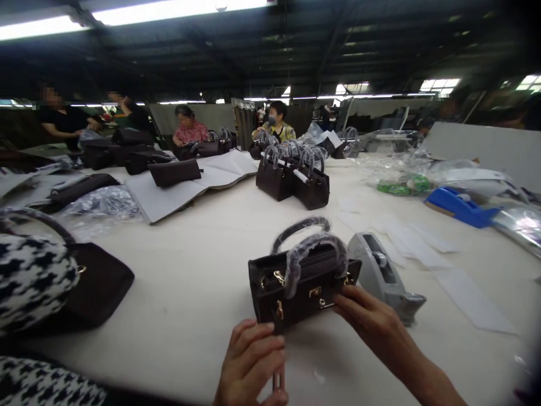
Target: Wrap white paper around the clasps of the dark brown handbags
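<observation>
A small dark handbag (291, 301) stands upright on the white table (190, 265), its two handles wrapped in clear plastic and gold hardware on its front. My left hand (253, 361) is at its lower left front, fingers closed on a dark strap (278, 338) hanging from the bag; a metallic piece shows between the fingers. My right hand (372, 316) touches the bag's right front side with its fingertips, beside the gold clasp; its fingers lie together and its thumb is hidden.
A grey tape dispenser (380, 270) stands right of the bag, a blue one (462, 206) farther right. White sheets (473, 299) lie nearby. More handbags (291, 180) stand behind. At left are a dark bag (103, 282) and a houndstooth sleeve (34, 282). Several people work beyond.
</observation>
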Available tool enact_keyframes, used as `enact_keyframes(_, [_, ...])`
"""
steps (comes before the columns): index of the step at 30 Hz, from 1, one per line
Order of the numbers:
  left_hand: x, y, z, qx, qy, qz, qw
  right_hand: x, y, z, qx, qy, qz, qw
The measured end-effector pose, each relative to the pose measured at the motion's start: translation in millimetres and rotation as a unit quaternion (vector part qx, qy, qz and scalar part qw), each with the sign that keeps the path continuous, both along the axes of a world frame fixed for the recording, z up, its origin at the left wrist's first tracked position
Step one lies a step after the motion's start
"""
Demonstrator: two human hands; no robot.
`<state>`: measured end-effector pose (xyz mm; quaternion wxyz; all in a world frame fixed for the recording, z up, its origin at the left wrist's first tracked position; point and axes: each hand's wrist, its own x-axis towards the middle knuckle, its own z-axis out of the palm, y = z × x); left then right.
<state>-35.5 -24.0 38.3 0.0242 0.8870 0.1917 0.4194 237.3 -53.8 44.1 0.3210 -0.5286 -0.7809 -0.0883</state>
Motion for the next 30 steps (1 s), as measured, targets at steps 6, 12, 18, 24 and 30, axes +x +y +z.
enact_keyframes(6, [25.9, 11.9, 27.9, -0.030, -0.024, 0.163, 0.986, -4.7, -2.0, 10.6, -0.003, 0.066, 0.067, 0.996])
enact_keyframes(12, [47.0, 15.3, 26.8, -0.082, -0.020, 0.121, 0.989, -33.8, 1.8, 16.0, 0.012, 0.075, 0.044, 0.996])
enact_keyframes(18, [53.4, 20.2, 25.4, -0.175, -0.038, 0.091, 0.980, -38.7, 5.7, 14.6, 0.013, 0.069, 0.000, 0.998])
enact_keyframes(24, [59.4, 21.3, 18.7, -0.221, -0.023, 0.035, 0.974, -34.6, 1.1, 20.4, -0.041, 0.018, 0.006, 0.999])
enact_keyframes(30, [67.5, 28.1, 5.9, -0.248, -0.065, 0.007, 0.967, -30.8, 0.1, 18.9, -0.058, 0.004, -0.009, 0.998])
